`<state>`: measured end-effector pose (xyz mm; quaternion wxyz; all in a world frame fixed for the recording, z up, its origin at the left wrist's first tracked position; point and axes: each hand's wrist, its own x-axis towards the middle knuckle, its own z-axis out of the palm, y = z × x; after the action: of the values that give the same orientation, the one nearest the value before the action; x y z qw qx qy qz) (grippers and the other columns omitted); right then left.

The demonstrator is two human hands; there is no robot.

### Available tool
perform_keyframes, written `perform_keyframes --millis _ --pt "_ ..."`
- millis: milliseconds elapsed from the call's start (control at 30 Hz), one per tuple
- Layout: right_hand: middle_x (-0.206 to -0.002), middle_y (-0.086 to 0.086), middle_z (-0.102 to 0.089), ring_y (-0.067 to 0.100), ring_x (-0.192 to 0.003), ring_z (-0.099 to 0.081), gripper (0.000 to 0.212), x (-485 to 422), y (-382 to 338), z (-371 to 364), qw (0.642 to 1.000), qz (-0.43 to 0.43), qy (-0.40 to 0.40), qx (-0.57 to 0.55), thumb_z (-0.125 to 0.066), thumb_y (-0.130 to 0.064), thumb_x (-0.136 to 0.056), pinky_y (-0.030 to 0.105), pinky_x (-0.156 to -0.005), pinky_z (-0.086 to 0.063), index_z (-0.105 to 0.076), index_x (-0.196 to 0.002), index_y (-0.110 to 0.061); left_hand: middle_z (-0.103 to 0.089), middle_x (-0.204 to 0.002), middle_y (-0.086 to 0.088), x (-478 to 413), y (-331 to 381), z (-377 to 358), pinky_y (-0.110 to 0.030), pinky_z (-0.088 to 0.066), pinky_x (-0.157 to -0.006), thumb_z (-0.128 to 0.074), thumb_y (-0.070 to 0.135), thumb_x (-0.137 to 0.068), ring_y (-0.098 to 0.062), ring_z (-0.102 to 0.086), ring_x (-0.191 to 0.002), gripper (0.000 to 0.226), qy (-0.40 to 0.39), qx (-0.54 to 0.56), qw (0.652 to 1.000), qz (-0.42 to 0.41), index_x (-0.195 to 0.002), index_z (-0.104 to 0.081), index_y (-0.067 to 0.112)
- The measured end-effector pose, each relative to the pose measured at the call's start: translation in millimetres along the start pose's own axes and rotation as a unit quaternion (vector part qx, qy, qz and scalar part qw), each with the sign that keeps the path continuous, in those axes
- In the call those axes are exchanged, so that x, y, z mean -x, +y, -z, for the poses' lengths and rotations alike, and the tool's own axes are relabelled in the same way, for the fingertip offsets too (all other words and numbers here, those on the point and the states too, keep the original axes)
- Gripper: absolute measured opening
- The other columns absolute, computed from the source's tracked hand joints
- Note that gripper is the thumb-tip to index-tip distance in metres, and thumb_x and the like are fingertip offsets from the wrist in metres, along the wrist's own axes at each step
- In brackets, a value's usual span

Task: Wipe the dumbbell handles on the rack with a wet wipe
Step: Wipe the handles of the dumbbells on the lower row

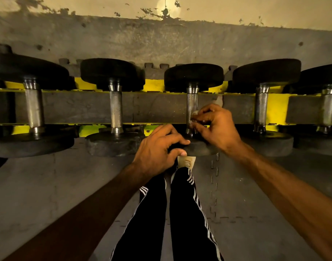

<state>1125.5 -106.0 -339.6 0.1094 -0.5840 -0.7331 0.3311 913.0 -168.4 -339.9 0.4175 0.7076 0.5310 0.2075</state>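
Head view: hands (216,127) curled at dumbbell handle (191,104).

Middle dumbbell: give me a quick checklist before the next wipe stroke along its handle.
1. Wet wipe against the middle dumbbell handle: ok, right hand presses it on.
2. Near weight head steadied: ok, left hand grips its rim.
3. Upper handle free to wipe: ok, bare metal shows.
4. Dumbbell seated on yellow rack: ok.
5. Wipe wetness: cannot tell.
6. Neighbouring handles already wiped: cannot tell.
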Motion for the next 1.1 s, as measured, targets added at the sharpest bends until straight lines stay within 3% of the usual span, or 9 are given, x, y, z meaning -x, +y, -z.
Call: perform_keyframes --millis 67,200,433,633,733,833,933,1000,1100 --pt "-0.096 0.006 -0.072 0.014 -0.090 -0.066 0.011 -15.3 -1.8 -1.6 0.998 0.005 0.054 -0.024 -0.075 -0.008 -0.084 0.039 -0.080 -0.058 -0.078 -0.094 -0.011 -0.058 -0.098 0.010 1.8 2.4 -0.9 -0.039 -0.053 -0.075 -0.076 0.033 -0.078 -0.013 -0.055 -0.096 0.027 0.007 0.002 1.000 0.008 -0.104 -0.076 0.028" --pt "-0.096 0.002 -0.074 0.007 -0.088 -0.067 0.012 -41.5 -4.1 -8.1 0.980 -0.044 0.173 -0.084 -0.073 -0.007 -0.085 0.031 -0.080 -0.059 -0.078 -0.094 -0.013 -0.059 -0.097 0.010 4.0 5.6 -3.4 -0.037 -0.053 -0.076 -0.081 0.029 -0.076 -0.011 -0.055 -0.098 0.028 0.024 0.003 0.999 0.023 -0.103 -0.076 0.028" --pt "-0.101 0.010 -0.074 0.023 -0.096 -0.069 0.021 -3.9 -0.7 0.0 0.998 0.060 0.010 0.014 -0.071 0.005 -0.080 0.044 -0.085 -0.058 -0.077 -0.096 -0.007 -0.059 -0.097 0.010 4.7 6.3 -5.6 -0.036 -0.053 -0.075 -0.081 0.030 -0.074 -0.012 -0.056 -0.096 0.028 0.037 -0.004 0.999 0.030 -0.102 -0.076 0.028" --pt "-0.097 0.004 -0.072 0.015 -0.092 -0.066 0.016 -43.6 -3.9 -8.0 0.993 -0.001 0.120 -0.023 -0.065 -0.007 -0.087 0.031 -0.083 -0.057 -0.076 -0.098 -0.013 -0.057 -0.097 0.010 4.0 9.6 -3.8 -0.038 -0.053 -0.077 -0.081 0.030 -0.073 -0.011 -0.054 -0.097 0.030 0.018 -0.005 0.998 0.052 -0.103 -0.075 0.031" --pt "-0.109 0.011 -0.073 0.026 -0.104 -0.066 0.031 -20.2 -7.4 -10.6 0.995 0.071 0.046 0.061 -0.069 0.005 -0.077 0.039 -0.094 -0.053 -0.075 -0.105 -0.006 -0.057 -0.097 0.010 3.9 9.9 -3.0 -0.039 -0.053 -0.077 -0.080 0.030 -0.073 -0.012 -0.055 -0.097 0.030 0.015 -0.005 0.998 0.054 -0.102 -0.075 0.031" --pt "-0.102 0.012 -0.075 0.029 -0.095 -0.069 0.026 -16.7 -8.0 -3.5 0.988 0.119 -0.039 0.089 -0.070 0.003 -0.077 0.040 -0.086 -0.056 -0.077 -0.100 -0.006 -0.057 -0.098 0.010 2.3 9.4 -2.8 -0.040 -0.054 -0.076 -0.079 0.033 -0.072 -0.012 -0.055 -0.097 0.030 0.012 -0.001 0.998 0.057 -0.101 -0.074 0.032" --pt "-0.087 0.010 -0.073 0.027 -0.084 -0.068 0.014 -44.6 -13.3 -3.2 0.992 0.084 0.026 0.093 -0.065 -0.001 -0.085 0.040 -0.074 -0.057 -0.076 -0.091 -0.008 -0.057 -0.098 0.011 -1.3 9.8 0.1 -0.039 -0.052 -0.078 -0.080 0.035 -0.071 -0.011 -0.054 -0.097 0.030 -0.006 0.007 0.998 0.063 -0.101 -0.073 0.033" --pt "-0.096 0.014 -0.073 0.033 -0.091 -0.067 0.020 -54.0 -16.2 -8.9 0.986 0.066 0.082 0.126 -0.064 0.002 -0.082 0.040 -0.077 -0.058 -0.075 -0.098 -0.004 -0.057 -0.099 0.012 -4.1 9.4 2.8 -0.038 -0.051 -0.079 -0.083 0.033 -0.071 -0.010 -0.053 -0.097 0.031 -0.022 0.014 0.997 0.069 -0.100 -0.073 0.034" --pt "-0.106 0.017 -0.071 0.039 -0.101 -0.064 0.030 -41.8 -17.4 -19.7 0.982 0.084 0.049 0.162 -0.068 0.004 -0.075 0.042 -0.080 -0.055 -0.074 -0.103 -0.003 -0.057 -0.099 0.014 -7.8 8.1 5.8 -0.039 -0.052 -0.080 -0.088 0.032 -0.068 -0.008 -0.053 -0.097 0.034 -0.040 0.017 0.996 0.078 -0.098 -0.071 0.038"
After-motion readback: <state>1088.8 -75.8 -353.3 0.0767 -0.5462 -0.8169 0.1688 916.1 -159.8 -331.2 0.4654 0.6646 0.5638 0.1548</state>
